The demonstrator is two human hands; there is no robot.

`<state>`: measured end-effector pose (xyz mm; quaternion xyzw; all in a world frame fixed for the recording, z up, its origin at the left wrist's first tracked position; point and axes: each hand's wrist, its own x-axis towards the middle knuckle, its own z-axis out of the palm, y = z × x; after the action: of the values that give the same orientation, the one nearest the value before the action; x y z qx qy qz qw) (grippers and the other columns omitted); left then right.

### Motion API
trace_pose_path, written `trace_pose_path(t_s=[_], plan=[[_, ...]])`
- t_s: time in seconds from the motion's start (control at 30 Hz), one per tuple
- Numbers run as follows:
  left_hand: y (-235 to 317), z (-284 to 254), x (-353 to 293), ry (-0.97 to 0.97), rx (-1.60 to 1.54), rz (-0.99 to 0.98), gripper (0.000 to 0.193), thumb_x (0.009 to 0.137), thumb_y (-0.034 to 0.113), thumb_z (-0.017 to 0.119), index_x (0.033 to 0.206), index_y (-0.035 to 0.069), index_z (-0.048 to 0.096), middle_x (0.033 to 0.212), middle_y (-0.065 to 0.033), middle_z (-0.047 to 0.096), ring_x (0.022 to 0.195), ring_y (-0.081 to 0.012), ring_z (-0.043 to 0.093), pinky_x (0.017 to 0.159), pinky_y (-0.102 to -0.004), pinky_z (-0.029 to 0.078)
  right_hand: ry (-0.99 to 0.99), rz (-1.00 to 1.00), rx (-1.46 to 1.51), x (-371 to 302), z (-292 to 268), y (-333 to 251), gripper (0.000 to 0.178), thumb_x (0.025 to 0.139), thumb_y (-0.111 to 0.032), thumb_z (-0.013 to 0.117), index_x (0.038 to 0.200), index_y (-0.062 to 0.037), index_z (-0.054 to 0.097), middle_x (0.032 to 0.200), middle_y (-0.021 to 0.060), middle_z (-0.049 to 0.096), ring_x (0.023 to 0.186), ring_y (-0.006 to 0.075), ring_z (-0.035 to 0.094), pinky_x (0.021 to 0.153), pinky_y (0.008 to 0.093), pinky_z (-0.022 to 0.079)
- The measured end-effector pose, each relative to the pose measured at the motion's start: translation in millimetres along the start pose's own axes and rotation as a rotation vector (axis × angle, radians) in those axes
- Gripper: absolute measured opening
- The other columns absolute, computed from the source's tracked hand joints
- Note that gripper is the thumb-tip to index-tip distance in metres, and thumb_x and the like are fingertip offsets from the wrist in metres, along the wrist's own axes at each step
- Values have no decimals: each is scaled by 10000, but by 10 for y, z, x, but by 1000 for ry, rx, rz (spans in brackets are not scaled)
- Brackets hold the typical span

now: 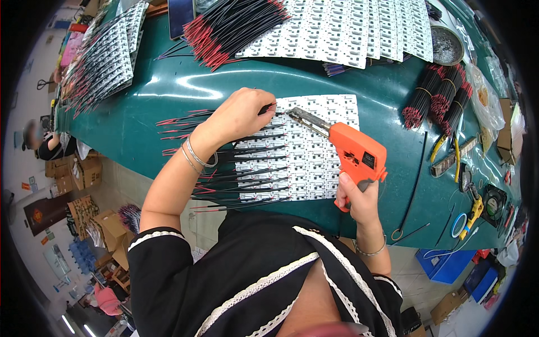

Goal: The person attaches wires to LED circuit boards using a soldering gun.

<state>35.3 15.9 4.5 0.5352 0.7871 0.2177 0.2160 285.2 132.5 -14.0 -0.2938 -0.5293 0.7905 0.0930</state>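
My right hand [362, 199] is wrapped round the grip of an orange soldering gun [358, 147]. The gun's metal tip touches or hovers just over the upper left part of a white circuit board panel [325, 163]; I cannot tell which. Close to that tip, my left hand [242, 112] is closed in a pinch on a thin black wire [266, 109], whose end is partly hidden by the fingers. Several black wires with red ends [258, 174] lie in rows across the panel's left side, sticking out past its edge. My left forearm covers some of them.
Behind the panel lie a heap of black and red wires [233, 31] and overlapping white panels [325, 28]. Wired panels [106, 56] lie at far left. On the right are tied wire bundles [421, 98], a round metal tin [446, 45], and a yellow-handled tool [475, 209].
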Motion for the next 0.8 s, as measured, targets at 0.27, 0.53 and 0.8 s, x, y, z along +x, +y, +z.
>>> trace_pose_path(t_s=[0.27, 0.53, 0.8], plan=[[0, 10, 6, -4, 41, 49, 98, 699, 57, 572, 743, -30, 566, 737, -177, 580, 682, -348, 555, 631, -377, 442, -22, -3, -66, -8, -6, -17, 134, 828, -110, 528, 832, 8, 465, 475, 20, 436, 356, 93, 421, 347, 219, 348], [-16, 45, -32, 46, 38, 70, 100, 703, 59, 573, 754, -27, 574, 715, -173, 580, 678, -345, 550, 633, -376, 440, 26, -59, 67, -21, -78, -108, 153, 819, -127, 564, 862, -2, 487, 472, 14, 461, 358, 77, 425, 324, 204, 331], [-3, 130, -56, 93, 51, -33, 111, 724, 106, 587, 731, -4, 576, 658, -156, 571, 622, -316, 556, 589, -367, 434, -13, -42, -20, 26, -37, -41, 162, 830, -91, 518, 919, 35, 468, 483, 19, 444, 356, 90, 414, 358, 216, 342]])
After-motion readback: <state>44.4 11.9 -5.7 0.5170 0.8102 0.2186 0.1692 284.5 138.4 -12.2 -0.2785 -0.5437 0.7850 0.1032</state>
